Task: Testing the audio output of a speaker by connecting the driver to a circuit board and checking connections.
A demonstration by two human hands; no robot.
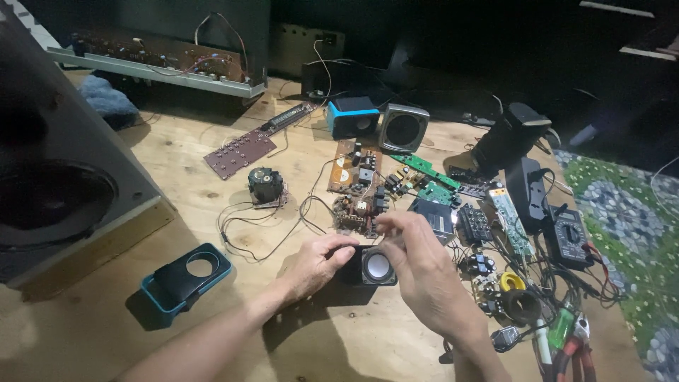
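Observation:
A small black speaker unit point(375, 268) with a round silver cone sits on the wooden board point(212, 205). My left hand point(315, 265) grips its left side, fingers curled over the top edge. My right hand point(421, 265) reaches in from the right and pinches the top of the same unit, partly covering it. Just beyond the hands lies a brown circuit board point(357, 206) with wires trailing off to the left.
A blue and black speaker cover point(185, 277) lies at the left. A large speaker cabinet point(64, 170) stands far left. Circuit boards point(431, 177), a multimeter point(568, 237), a yellow tape roll point(512, 281) and pliers point(576, 346) crowd the right. A blue speaker point(352, 117) stands behind.

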